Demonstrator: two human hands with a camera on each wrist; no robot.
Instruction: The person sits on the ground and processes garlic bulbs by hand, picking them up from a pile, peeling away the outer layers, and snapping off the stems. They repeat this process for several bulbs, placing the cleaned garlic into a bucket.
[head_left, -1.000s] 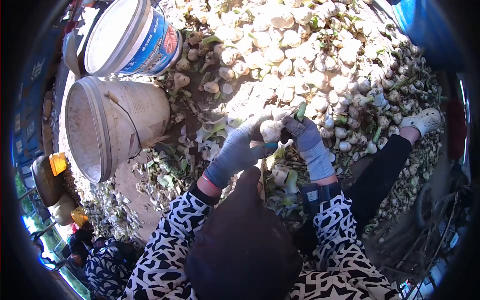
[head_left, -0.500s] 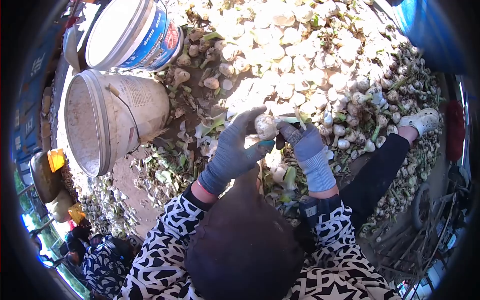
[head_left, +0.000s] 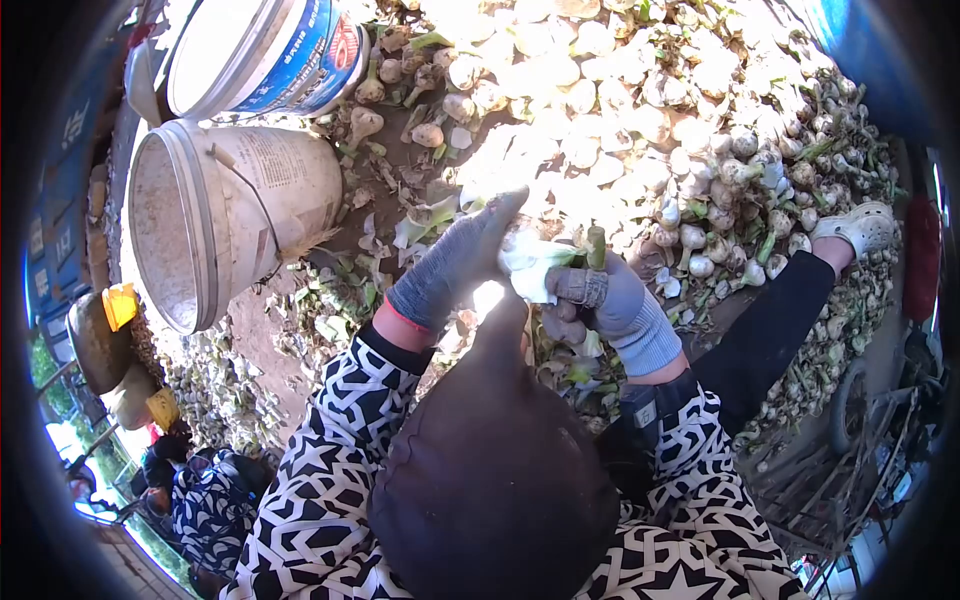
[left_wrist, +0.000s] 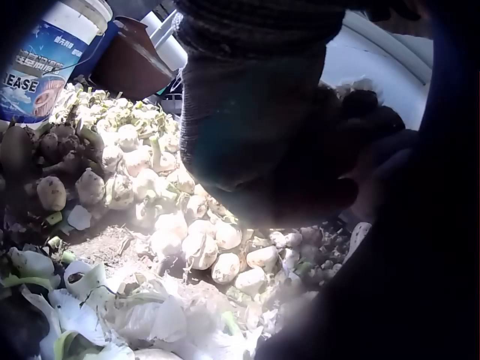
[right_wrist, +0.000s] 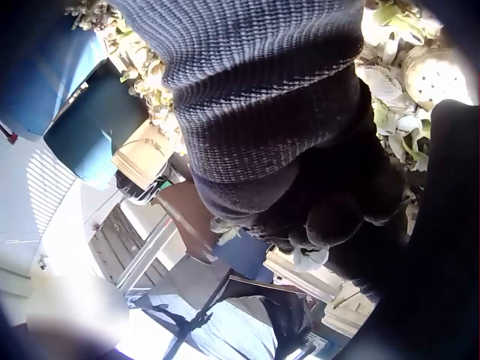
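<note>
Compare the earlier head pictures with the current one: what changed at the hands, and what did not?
The left hand has uncurled: its fingers now lie stretched along the garlic bulb instead of wrapping it. The right hand still grips the bulb, its green stalk now poking upright from the fist. The white bucket, the blue bucket and the garlic pile stayed put.

"What covers the hands?"

"Thick grey knitted gloves [right_wrist: 247, 90], on the left hand [head_left: 455, 265] and the right hand [head_left: 605, 300] alike, with paler ribbed cuffs."

"And the arms?"

"They're in long sleeves [head_left: 340, 420] with a black-and-white star print. There's a red band [head_left: 400, 325] at the left wrist and a black strap [head_left: 640, 410] with a white tag at the right."

"The rest?"

"There's a dark brown rounded cap [head_left: 490, 490], a black trouser leg [head_left: 760, 330] and a white perforated clog [head_left: 860, 228]."
</note>
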